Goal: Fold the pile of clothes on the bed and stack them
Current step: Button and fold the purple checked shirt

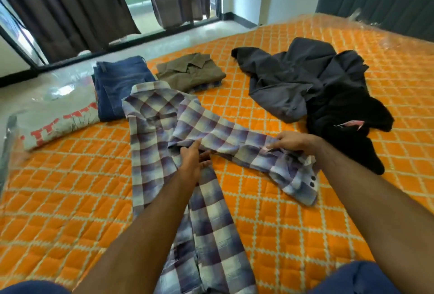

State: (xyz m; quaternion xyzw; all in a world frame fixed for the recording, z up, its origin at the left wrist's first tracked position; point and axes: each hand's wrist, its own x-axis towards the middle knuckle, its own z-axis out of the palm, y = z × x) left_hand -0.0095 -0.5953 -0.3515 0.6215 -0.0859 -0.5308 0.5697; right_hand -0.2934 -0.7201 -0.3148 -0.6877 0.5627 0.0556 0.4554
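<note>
Plaid shirt [152,129] mid-fold — right hand [293,141] pinches the sleeve [258,150], left hand [193,160] spread flat at its base. Next, likely: sleeve across the body.

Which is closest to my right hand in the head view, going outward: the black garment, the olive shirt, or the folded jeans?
From the right hand:
1. Black garment, just beyond it, to the right.
2. Olive shirt, folded, farther up the bed to the left.
3. Folded jeans, farthest, at the bed's left edge.
</note>
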